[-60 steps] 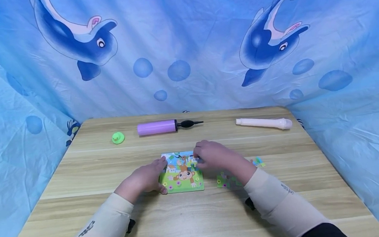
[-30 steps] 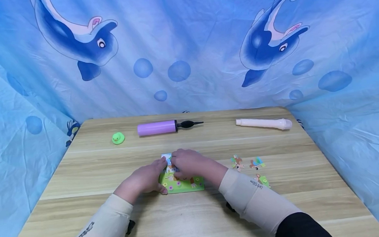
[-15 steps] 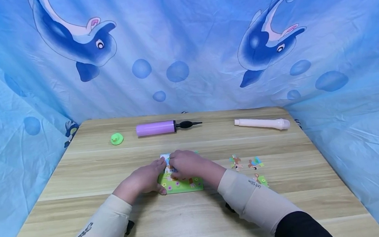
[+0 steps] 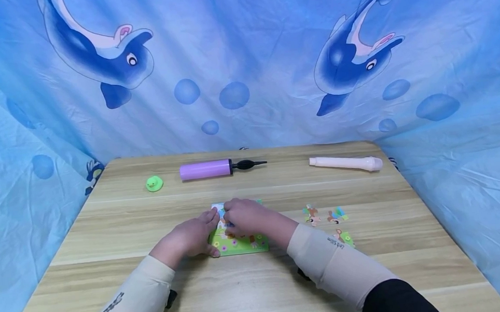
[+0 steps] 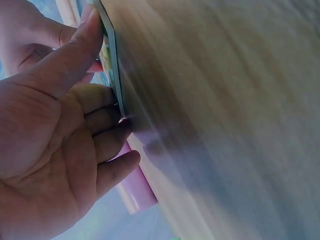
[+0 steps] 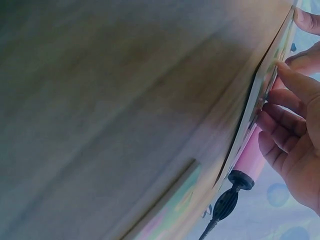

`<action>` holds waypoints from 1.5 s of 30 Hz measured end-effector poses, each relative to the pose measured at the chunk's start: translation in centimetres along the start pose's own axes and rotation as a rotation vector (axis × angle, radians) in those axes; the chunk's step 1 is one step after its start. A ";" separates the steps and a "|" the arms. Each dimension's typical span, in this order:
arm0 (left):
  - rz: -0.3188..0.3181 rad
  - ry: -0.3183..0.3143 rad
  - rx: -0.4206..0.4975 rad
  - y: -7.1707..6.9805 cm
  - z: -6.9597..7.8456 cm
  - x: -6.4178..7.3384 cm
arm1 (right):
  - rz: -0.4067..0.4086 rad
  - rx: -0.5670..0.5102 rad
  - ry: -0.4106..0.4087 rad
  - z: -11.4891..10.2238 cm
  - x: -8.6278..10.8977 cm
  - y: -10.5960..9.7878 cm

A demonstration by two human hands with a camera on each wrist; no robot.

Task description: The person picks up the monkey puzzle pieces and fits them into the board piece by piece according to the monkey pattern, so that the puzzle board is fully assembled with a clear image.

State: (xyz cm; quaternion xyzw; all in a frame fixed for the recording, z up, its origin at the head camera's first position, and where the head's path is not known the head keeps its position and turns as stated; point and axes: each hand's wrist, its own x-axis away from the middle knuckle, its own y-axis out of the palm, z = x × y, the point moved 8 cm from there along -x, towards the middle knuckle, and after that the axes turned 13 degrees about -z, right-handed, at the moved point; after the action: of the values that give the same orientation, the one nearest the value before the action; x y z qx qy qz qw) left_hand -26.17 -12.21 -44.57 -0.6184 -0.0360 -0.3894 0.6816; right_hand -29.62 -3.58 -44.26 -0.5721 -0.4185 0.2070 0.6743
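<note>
A jigsaw puzzle board [image 4: 243, 248] with a green meadow and flowers lies flat in mid-table in the head view. My left hand [image 4: 189, 238] grips its left side, thumb at the front corner and fingers farther back; the left wrist view shows the thumb on the board's edge. Over the upper middle of the board, my right hand [image 4: 250, 216] bends its thumb and fingertips onto a puzzle piece, mostly hidden beneath the hand. To the right lie loose puzzle pieces: one brown and green [image 4: 311, 214], one blue-tipped [image 4: 338, 215], one green [image 4: 346, 237] partly behind the sleeve.
Along the back of the wooden table [image 4: 107, 229] are a green toy duck [image 4: 154, 183], a purple balloon pump [image 4: 207, 169] and a pale microphone-shaped stick [image 4: 346, 163]. A blue dolphin-print curtain [image 4: 268, 43] encloses the table's back and sides.
Since two seconds ago my right hand has moved left from the board's right edge onto its upper middle, uncovering loose pieces. It has stayed there for the last second. My left hand keeps its place.
</note>
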 end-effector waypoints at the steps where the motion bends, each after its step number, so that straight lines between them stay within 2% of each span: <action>1: -0.001 -0.003 0.001 0.0 0.0 0.0 | -0.001 -0.024 -0.002 0.1 0.0 0.1; 6: -0.001 -0.009 0.008 0.2 -0.1 -0.1 | -0.015 -0.192 -0.031 0.8 0.7 0.5; 12: -0.004 -0.028 0.028 0.3 -0.2 -0.2 | 0.025 -0.297 -0.053 2.6 2.7 0.0; 18: -0.009 -0.036 0.057 0.3 -0.2 -0.2 | 0.098 -0.360 0.012 6.6 5.5 -0.5; 22: -0.018 -0.046 0.073 0.4 -0.1 -0.1 | 0.107 -0.393 0.087 9.3 7.8 -0.1; 29: -0.019 -0.053 0.084 0.4 0.1 -0.1 | 0.080 -0.434 0.214 12.9 12.0 1.5; 34: -0.023 -0.061 0.095 0.3 0.1 0.0 | 0.011 -0.440 0.270 14.8 14.3 3.5; 39: -0.028 -0.064 0.105 0.3 0.1 -0.1 | -0.086 -0.472 0.318 16.2 16.3 5.4; 45: -0.029 -0.066 0.110 0.2 0.0 0.0 | -0.118 -0.478 0.332 16.7 17.5 6.3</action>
State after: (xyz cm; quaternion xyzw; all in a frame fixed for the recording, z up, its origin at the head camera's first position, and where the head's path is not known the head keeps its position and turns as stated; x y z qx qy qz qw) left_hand -26.05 -12.18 -44.79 -0.5919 -0.0889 -0.3758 0.7075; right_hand -31.88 21.29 -44.57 -0.7153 -0.3719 -0.0332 0.5906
